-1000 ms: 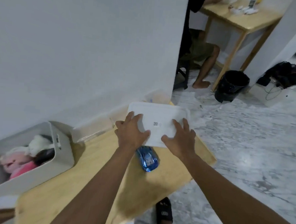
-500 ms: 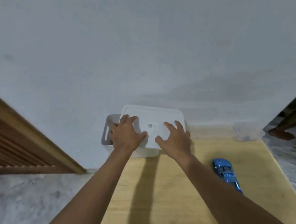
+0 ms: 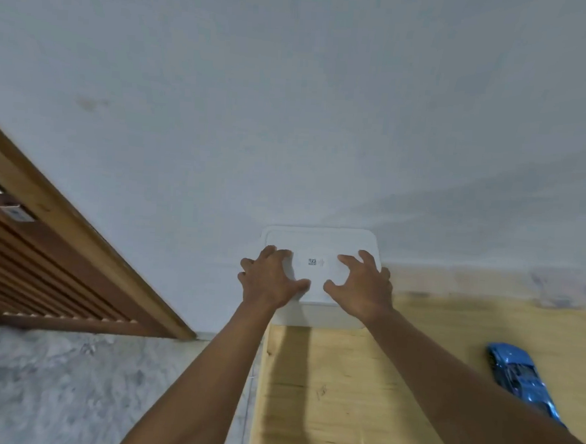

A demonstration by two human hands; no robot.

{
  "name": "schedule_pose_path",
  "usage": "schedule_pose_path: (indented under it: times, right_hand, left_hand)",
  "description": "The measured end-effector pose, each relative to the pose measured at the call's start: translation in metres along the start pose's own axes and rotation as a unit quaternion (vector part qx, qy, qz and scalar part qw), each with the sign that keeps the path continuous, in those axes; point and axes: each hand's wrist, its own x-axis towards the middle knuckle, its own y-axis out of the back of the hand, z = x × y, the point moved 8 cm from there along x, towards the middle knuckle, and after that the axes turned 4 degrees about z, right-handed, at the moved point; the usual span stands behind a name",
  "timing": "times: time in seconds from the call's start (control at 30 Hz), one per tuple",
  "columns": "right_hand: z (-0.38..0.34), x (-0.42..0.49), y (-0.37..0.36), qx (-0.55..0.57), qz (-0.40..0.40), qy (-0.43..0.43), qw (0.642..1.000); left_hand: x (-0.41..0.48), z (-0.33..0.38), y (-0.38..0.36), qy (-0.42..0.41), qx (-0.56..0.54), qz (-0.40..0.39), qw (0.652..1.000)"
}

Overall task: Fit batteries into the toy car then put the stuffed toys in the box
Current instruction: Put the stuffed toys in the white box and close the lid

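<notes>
A white box (image 3: 320, 314) stands at the table's back left corner, against the wall. A white lid (image 3: 321, 240) with a small code label lies flat on top of it. My left hand (image 3: 269, 278) and my right hand (image 3: 361, 284) both rest on the lid from above, fingers spread, thumbs near its front edge. Neither hand grips anything. The stuffed toys are hidden under the lid. The blue toy car (image 3: 519, 376) lies on the table to the right, partly behind my right forearm.
The wooden table (image 3: 359, 397) ends at its left edge just below the box. Marble floor (image 3: 69, 379) lies to the left, and a slatted wooden door (image 3: 41, 275) leans in beside the wall. A blurry clear container (image 3: 555, 289) sits at the back right.
Both hands carried the lid from the table's right end to the box at the left and set it on top. The car stayed on the table, and my view swung left.
</notes>
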Motion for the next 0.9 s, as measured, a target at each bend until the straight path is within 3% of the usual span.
schedule_pose_path:
  times: [0.5,0.7,0.9]
  right_hand:
    - [0.010,0.008,-0.008,-0.026,0.020,0.025,0.999]
    - [0.012,0.035,0.006,-0.005,0.061,0.046,0.997]
    - [0.012,0.051,-0.012,-0.024,0.049,0.048,0.997]
  left_hand:
    - [0.010,-0.013,-0.023,-0.020,0.018,-0.004,1.000]
    - [0.042,-0.019,-0.023,-0.081,0.046,0.022,0.995]
    - [0.052,-0.027,-0.031,-0.091,0.079,0.028,0.992]
